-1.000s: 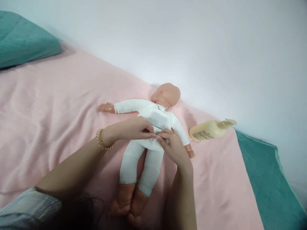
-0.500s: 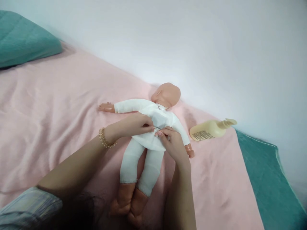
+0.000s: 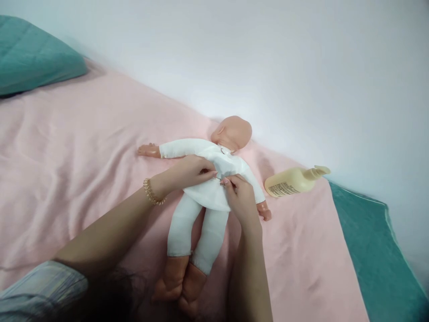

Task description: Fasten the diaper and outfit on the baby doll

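Note:
A baby doll (image 3: pixel 236 127) in a white top (image 3: pixel 208 197) and white leggings (image 3: pixel 212 235) lies stretched out, its face turned out of sight. My left hand (image 3: pixel 192 172) reaches over the doll's middle from the left, thumb and finger pinched on the fabric of the white top. From the right, my right hand (image 3: pixel 239 192) pinches the same fabric just beside it. Between the two sets of fingertips runs a small gathered spot with a thin dark line; its detail is too small to make out. A coiled golden band circles my left wrist.
A yellow pump bottle (image 3: pixel 290 182) lies tilted near the wall, right of the doll. Pink cloth (image 3: pixel 100 120) covers the bed, with a green pillow (image 3: pixel 36 56) at far left and green fabric (image 3: pixel 372 241) at right. A white wall (image 3: pixel 268 58) borders the bed.
Both hands have shifted slightly upward on the doll's top, and their fingertips have drawn a little apart. The doll and bottle stay in place.

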The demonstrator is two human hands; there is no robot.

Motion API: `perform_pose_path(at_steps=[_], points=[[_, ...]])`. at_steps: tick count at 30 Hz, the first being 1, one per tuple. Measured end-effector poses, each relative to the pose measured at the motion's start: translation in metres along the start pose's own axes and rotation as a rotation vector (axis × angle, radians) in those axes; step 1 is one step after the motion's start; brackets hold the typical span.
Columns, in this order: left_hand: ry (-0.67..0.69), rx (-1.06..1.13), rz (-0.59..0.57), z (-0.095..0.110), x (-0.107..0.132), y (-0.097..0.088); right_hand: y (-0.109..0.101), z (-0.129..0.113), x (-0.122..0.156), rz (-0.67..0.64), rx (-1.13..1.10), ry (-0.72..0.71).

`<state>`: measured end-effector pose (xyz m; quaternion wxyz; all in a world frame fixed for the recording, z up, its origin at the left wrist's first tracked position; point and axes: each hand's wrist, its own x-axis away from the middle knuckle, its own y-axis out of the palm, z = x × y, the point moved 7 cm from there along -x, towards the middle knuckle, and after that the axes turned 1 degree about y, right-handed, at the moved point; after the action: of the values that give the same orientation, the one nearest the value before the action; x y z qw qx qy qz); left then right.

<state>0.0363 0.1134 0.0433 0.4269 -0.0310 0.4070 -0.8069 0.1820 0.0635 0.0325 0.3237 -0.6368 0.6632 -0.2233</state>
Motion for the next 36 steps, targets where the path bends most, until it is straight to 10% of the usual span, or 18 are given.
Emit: perform_pose_path(at_steps=[12, 24, 36], points=[[-0.017, 0.257, 0.405, -0.014, 0.003, -0.014, -0.009, 0.007, -0.006, 0.414, -0.122, -0.043], [-0.032, 0.05, 0.194, -0.025, -0.014, 0.001, 0.004, 0.012, -0.031, 0.209, -0.062, -0.087], [0.019, 0.041, 0.311, -0.017, -0.008, -0.003, 0.006, 0.009, -0.027, 0.317, -0.022, -0.178]])
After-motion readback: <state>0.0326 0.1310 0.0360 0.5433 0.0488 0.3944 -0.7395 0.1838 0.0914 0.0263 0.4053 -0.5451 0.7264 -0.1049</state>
